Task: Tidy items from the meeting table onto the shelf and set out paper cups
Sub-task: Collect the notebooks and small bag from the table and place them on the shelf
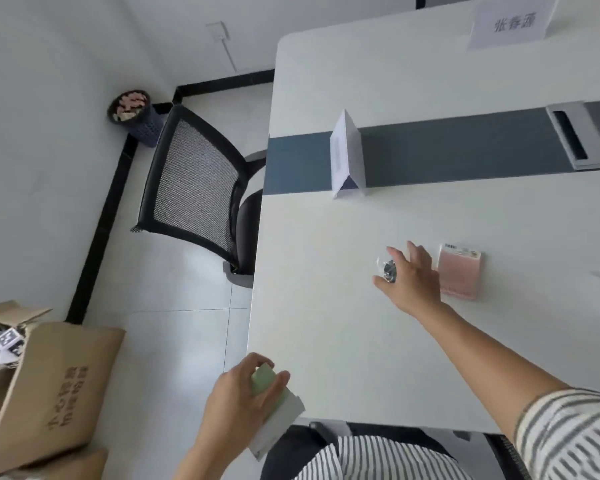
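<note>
The right hand [413, 278] reaches out over the white desk [326, 306], fingers spread and curved around a small shiny object [387, 268]. It looks like clear glass or plastic with a metal part, though blur makes it hard to say which. The object sits at the hand's nine o'clock side, between thumb and forefinger, and the fingertips are at its edges; whether they press on it I cannot tell. Just beside the hand at three o'clock lies a pink pad [459, 271], flat on the desk and touching no finger.

The left hand [243, 403] hangs off the desk's near edge, at about seven o'clock from the right hand, closed around a pale green block [264, 381] stacked on a white pad [281, 424].

Toward twelve o'clock a folded paper name card [347, 157] stands on the dark strip; another name card [510, 26] stands at the far edge. A mesh office chair [194, 188] stands at ten o'clock, a cardboard box [59, 386] at eight.
</note>
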